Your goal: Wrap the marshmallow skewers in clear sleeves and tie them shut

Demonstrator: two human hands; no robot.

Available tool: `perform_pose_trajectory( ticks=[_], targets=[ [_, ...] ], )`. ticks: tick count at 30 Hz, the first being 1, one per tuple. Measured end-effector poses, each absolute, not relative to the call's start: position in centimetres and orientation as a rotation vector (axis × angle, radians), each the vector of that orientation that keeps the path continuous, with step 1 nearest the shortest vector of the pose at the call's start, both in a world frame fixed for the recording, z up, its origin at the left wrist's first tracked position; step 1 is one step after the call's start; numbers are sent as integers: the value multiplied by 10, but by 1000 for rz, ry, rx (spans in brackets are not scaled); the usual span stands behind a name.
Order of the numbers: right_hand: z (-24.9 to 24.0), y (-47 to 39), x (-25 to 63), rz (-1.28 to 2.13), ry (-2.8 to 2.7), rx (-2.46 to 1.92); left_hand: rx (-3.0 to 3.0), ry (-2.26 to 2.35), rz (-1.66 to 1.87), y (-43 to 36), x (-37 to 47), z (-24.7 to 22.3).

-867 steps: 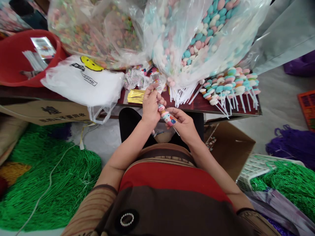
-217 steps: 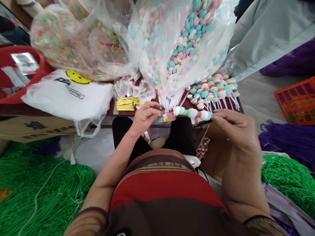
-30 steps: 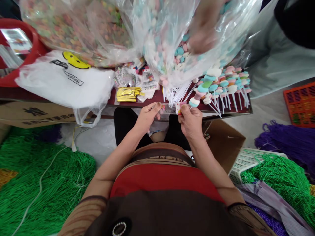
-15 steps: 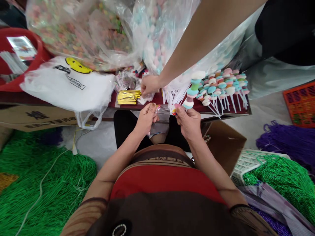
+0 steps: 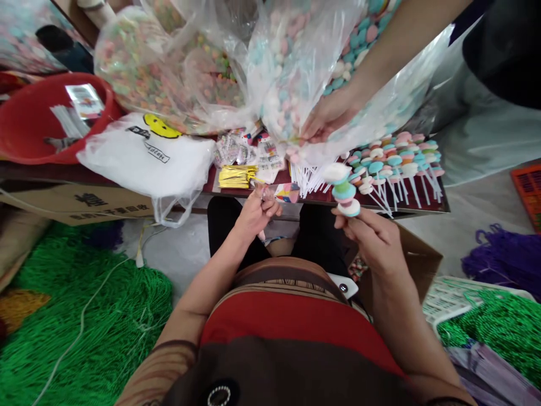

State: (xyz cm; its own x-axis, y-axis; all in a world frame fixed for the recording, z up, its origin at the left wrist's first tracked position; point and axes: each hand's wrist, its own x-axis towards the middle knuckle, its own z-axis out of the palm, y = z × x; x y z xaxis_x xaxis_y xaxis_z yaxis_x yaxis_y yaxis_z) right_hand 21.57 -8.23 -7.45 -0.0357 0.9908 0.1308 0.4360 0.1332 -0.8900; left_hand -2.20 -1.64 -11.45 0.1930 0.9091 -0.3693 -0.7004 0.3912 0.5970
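Note:
My left hand (image 5: 256,213) is closed on a small printed clear plastic bag (image 5: 287,192), which sticks out to the right at the table edge. My right hand (image 5: 374,237) grips the lower end of a marshmallow skewer (image 5: 344,190), held upright with white, blue, green and pink pieces; its stick is hidden by the fingers. Bag and skewer are apart. Just beyond my left hand lies a bundle of gold twist ties (image 5: 236,176). White sticks (image 5: 310,177) lie on the table between my hands, and finished marshmallow skewers (image 5: 393,160) are heaped to the right.
A co-worker's hand (image 5: 329,118) reaches into a large bag of marshmallows (image 5: 279,73). Printed bags (image 5: 243,148) lie near it. At left are a white plastic bag (image 5: 147,152) and a red basin (image 5: 34,124). Green cord (image 5: 105,321) covers the floor; a cardboard box (image 5: 416,254) stands right.
My right hand has moved right with the skewer, away from the small bag, which stays in my left hand. The co-worker's hand has moved from the twist ties to the marshmallow bag.

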Motion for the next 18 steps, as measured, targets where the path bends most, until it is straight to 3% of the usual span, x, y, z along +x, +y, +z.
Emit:
perform_pose_trajectory(
  ticks=[18],
  targets=[
    [-70,-89,247,589,-1864,-1473,517,743,1169,-13,-29,-127]
  ],
)
